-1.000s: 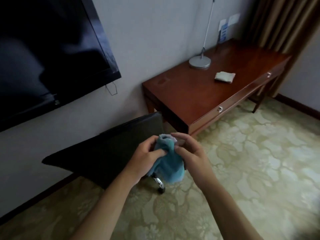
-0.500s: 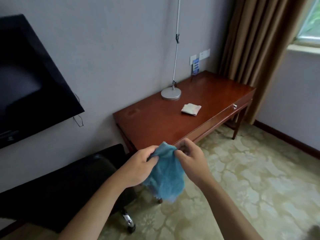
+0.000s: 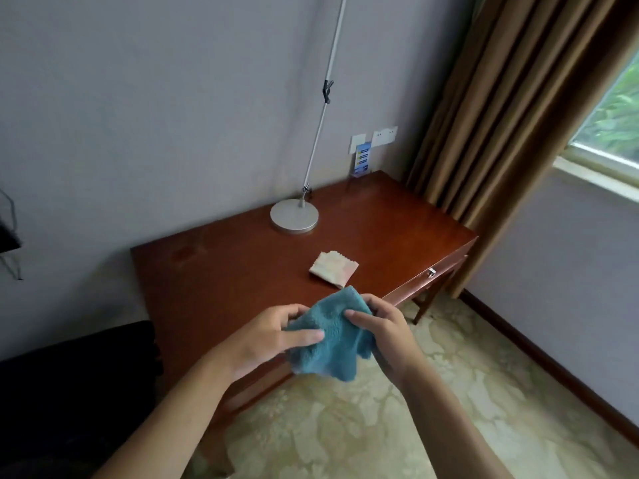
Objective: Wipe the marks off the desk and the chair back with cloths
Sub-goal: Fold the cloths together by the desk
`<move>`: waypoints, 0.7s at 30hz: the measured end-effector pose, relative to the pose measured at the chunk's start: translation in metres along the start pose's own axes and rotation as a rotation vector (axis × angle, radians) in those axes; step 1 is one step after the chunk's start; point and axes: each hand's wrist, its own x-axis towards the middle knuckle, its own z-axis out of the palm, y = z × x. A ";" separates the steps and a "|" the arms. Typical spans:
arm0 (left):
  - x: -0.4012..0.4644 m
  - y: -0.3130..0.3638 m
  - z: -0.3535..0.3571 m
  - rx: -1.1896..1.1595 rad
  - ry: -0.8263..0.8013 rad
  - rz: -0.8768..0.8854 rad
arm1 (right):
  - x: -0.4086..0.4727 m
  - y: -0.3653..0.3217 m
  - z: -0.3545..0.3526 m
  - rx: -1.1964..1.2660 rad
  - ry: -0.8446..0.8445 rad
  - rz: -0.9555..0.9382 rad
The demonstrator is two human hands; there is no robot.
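A blue fluffy cloth (image 3: 332,340) hangs between both hands above the front edge of the reddish-brown wooden desk (image 3: 221,285). My left hand (image 3: 266,335) pinches its left side, thumb on top. My right hand (image 3: 383,331) grips its right side. A folded pale cloth (image 3: 333,268) lies on the desk's middle, beyond the hands. Faint smudges (image 3: 188,252) show on the desk's far left corner. The black chair (image 3: 69,392) sits at the lower left, mostly in shadow.
A silver lamp with a round base (image 3: 294,216) and a thin pole stands at the desk's back. A blue card stand (image 3: 361,160) is in the far corner by wall sockets. Brown curtains (image 3: 511,115) hang at the right. Patterned carpet (image 3: 397,426) covers the floor.
The view has swung right and closer to the desk; the TV and chair slid out to the left. Both hands keep holding the blue cloth, which is now spread wider.
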 end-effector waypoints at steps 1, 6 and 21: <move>0.017 -0.002 -0.003 -0.059 -0.015 -0.013 | 0.016 -0.004 -0.008 -0.024 0.010 -0.001; 0.094 -0.016 -0.010 -0.556 0.218 -0.082 | 0.089 -0.010 -0.036 -0.105 -0.039 0.089; 0.321 -0.056 -0.025 -0.605 0.825 -0.389 | 0.368 0.051 -0.114 -0.230 -0.146 0.440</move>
